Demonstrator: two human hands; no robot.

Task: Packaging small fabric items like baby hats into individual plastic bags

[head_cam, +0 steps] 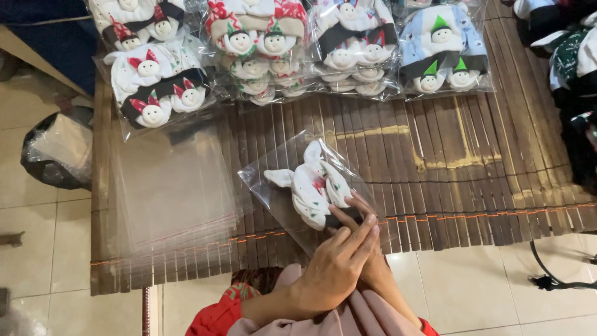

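White socks [314, 184] sit in a clear bag [273, 180]; I see my left hand [336, 267] and right hand [364, 218] both pinching it shut.

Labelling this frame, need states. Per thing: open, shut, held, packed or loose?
Clear plastic bag with white fabric snowman items: mouth open toward the hands, items inside.
Left hand: fingers on the bag's mouth, grip unclear.
Right hand: mostly hidden beneath the left, fingertips on the items.
Stack of clear flat bags: unfilled, lying flat.
Filled snowman packs: packed, in a row.
Dark slatted bamboo mat: unrolled flat.
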